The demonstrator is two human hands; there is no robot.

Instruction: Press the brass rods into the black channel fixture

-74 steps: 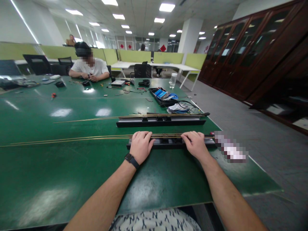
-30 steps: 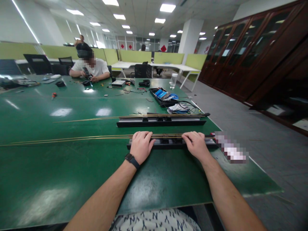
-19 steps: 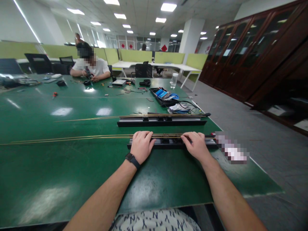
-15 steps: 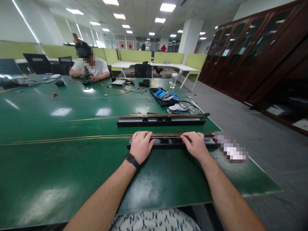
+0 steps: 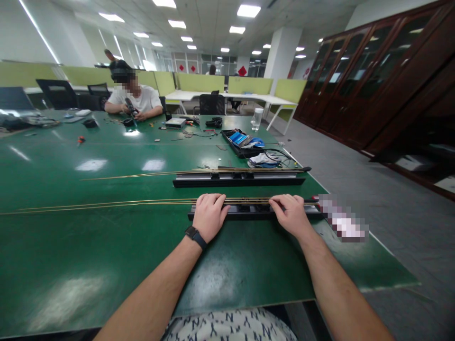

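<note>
A long black rail [image 5: 234, 216] with a silvery inner face lies crosswise in front of me on the green table. Thin gold-coloured rods [image 5: 106, 204] run along its top and stick out far to the left. My left hand [image 5: 209, 214], a dark watch on its wrist, is closed over the rail's left part and the rods, fingers on the far side and thumb nearer me. Toward the right end, thumb and forefinger of my right hand [image 5: 289, 213] pinch the rods; its other fingers are curled. The fingertips of my left hand are partly hidden.
Farther back lies a second black rail [image 5: 238, 182] with similar rods. Behind it are a white glove [image 5: 265, 159] and a black tray [image 5: 245, 150] holding blue items. A blurred object [image 5: 343, 220] lies by the right table edge. A person [image 5: 133, 97] sits across the table.
My right hand has shifted very slightly to the right along the rods. My left hand stays where it was on the rail.
</note>
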